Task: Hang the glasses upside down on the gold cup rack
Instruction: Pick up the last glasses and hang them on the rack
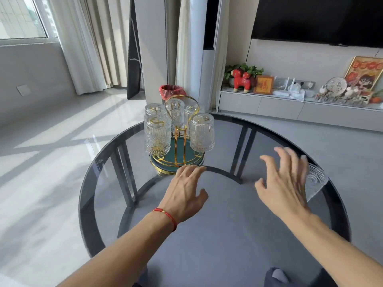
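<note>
Hands come first: the left hand (184, 191) rests with fingers spread and empty near the round green-and-gold cup rack (177, 160), while the right hand (287, 181), fingers apart, reaches for the last clear ribbed glass (316, 181) lying just behind it on the round smoked-glass table (99, 183). Best to grip its body, invert it, then lower it over a free gold prong; five clear ribbed glasses (202, 132) already hang there.

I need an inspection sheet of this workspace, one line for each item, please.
Surface: round dark glass table, mostly bare.
Job's things: gold cup rack on a green base holds five glasses upside down; one more glass lies at the table's right edge, partly behind the right hand.
Clutter: nothing seen on the table.
Hands: left hand open near the rack base; right hand open, fingers spread, blurred.
Cables: nothing seen.
Surroundings: red-lined bin, television, shelf ornaments.
</note>
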The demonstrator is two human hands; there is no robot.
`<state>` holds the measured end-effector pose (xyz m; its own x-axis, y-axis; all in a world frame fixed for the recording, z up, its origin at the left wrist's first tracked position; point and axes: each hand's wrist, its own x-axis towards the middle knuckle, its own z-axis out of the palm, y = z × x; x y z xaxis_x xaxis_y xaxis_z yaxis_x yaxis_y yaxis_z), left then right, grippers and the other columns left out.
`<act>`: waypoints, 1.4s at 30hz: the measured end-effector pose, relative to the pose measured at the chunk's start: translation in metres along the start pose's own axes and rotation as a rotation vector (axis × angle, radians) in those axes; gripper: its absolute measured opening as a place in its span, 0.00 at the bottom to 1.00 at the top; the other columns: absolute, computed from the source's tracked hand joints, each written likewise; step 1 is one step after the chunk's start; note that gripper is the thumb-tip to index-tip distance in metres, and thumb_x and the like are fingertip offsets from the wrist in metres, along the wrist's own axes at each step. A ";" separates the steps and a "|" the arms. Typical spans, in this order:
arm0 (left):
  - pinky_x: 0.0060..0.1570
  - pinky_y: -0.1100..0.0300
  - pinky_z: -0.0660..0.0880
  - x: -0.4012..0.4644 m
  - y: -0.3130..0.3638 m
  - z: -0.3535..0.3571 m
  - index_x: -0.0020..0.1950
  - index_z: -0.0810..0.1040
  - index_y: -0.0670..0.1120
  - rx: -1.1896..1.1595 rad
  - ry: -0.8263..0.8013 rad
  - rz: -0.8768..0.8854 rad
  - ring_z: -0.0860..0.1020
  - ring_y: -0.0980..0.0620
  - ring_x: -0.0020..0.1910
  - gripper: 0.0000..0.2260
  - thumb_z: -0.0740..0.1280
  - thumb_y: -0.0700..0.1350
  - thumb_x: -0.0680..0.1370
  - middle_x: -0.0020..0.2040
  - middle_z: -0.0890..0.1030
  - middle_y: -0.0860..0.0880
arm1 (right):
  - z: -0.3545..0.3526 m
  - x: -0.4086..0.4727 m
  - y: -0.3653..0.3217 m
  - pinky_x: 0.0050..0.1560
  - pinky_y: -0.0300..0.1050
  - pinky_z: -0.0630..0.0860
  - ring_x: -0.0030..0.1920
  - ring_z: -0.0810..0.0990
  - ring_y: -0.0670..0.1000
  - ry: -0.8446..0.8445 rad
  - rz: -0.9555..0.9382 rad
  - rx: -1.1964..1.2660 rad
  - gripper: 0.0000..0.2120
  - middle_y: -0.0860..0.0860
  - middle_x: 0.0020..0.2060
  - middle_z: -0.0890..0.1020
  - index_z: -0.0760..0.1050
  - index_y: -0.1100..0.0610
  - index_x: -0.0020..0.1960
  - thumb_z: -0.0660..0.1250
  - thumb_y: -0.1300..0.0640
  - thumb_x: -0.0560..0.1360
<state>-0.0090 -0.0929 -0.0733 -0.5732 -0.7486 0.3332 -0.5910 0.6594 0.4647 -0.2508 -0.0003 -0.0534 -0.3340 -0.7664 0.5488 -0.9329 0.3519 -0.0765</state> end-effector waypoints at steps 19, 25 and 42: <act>0.61 0.51 0.80 -0.001 0.055 0.014 0.71 0.74 0.51 -0.458 -0.116 -0.121 0.79 0.54 0.62 0.22 0.73 0.49 0.77 0.64 0.81 0.50 | -0.002 -0.014 0.052 0.55 0.36 0.74 0.61 0.80 0.46 -0.274 0.408 0.877 0.39 0.42 0.61 0.80 0.71 0.44 0.67 0.85 0.48 0.61; 0.60 0.56 0.79 -0.007 0.068 0.009 0.75 0.67 0.59 -0.773 -0.271 -0.161 0.80 0.59 0.61 0.40 0.78 0.62 0.66 0.65 0.78 0.57 | -0.020 -0.024 -0.008 0.61 0.41 0.77 0.64 0.79 0.42 -0.488 -0.110 0.904 0.41 0.42 0.61 0.81 0.73 0.46 0.70 0.83 0.49 0.59; 0.56 0.46 0.83 0.004 0.004 -0.034 0.71 0.76 0.51 -0.914 0.010 -0.284 0.83 0.53 0.59 0.27 0.70 0.59 0.74 0.60 0.84 0.48 | -0.026 0.003 -0.065 0.69 0.64 0.75 0.62 0.84 0.56 -0.421 0.364 1.339 0.31 0.55 0.58 0.86 0.76 0.47 0.68 0.74 0.33 0.70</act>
<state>0.0058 -0.0952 -0.0417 -0.4693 -0.8756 0.1143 -0.0332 0.1469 0.9886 -0.1878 -0.0111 -0.0255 -0.3690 -0.9270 0.0669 -0.1341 -0.0181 -0.9908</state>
